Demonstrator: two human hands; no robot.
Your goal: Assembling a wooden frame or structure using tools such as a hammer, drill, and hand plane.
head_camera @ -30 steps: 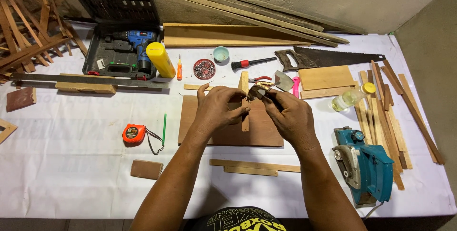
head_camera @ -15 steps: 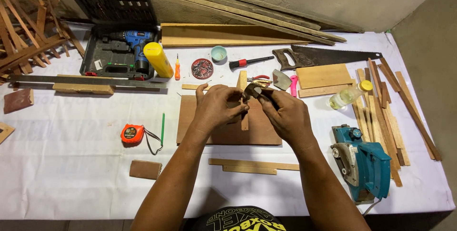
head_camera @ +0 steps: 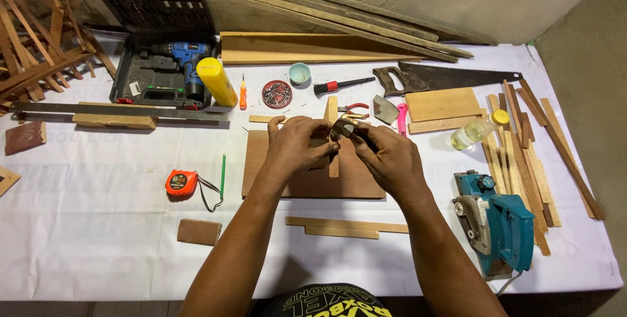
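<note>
Since 0.5 s ago both hands have stayed at frame centre, barely shifted. Left hand (head_camera: 297, 147) and right hand (head_camera: 385, 157) each pinch 1 small dark-and-brass object (head_camera: 344, 128) (kind unclear) between fingertips, just above the upright strip (head_camera: 333, 137) on the brown board (head_camera: 313, 176). Done well, the step likely needs steady, even grip over the board. The surface is a white-clothed table (head_camera: 98, 238); planer (head_camera: 499, 225) lower right, saw (head_camera: 444, 78) upper right, drill case (head_camera: 163, 75) upper left; bare concrete wall behind.
</note>
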